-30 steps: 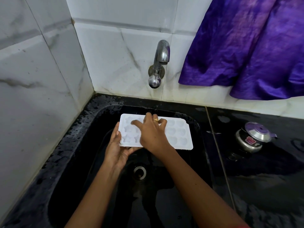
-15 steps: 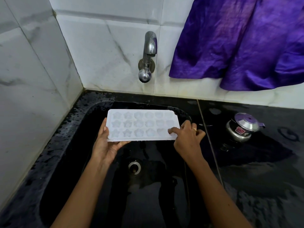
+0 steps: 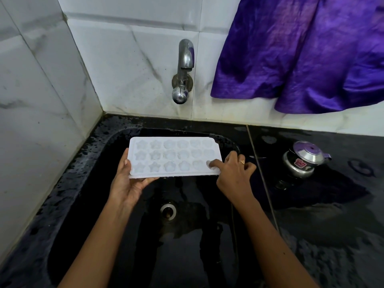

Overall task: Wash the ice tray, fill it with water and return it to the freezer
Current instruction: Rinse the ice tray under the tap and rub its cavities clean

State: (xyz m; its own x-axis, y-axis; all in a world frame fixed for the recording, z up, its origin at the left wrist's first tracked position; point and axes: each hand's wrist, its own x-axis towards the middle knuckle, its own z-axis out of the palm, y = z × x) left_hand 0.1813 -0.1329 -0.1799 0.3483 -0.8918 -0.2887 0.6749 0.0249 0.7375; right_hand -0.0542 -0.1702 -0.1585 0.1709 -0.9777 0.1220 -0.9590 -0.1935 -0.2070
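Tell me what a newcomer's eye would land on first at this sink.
First the white ice tray, held level over the black sink: the left hand grips its left end while the right hand presses a finger into a cell at its right end. Next the purple cloth hanging on the tiled wall at upper right, beside the steel tap, from which no water shows.

Ice tray [image 3: 174, 156] held level over the sink [image 3: 116, 140], below and in front of the wall tap [image 3: 184, 69]. Left hand [image 3: 129, 183] under its left end; right hand [image 3: 234, 173] at its right end. Drain [image 3: 168, 212] beneath. Pot [image 3: 304, 161] on the table [image 3: 332, 235], right of the sink. Cloth [image 3: 301, 53] hangs behind it.
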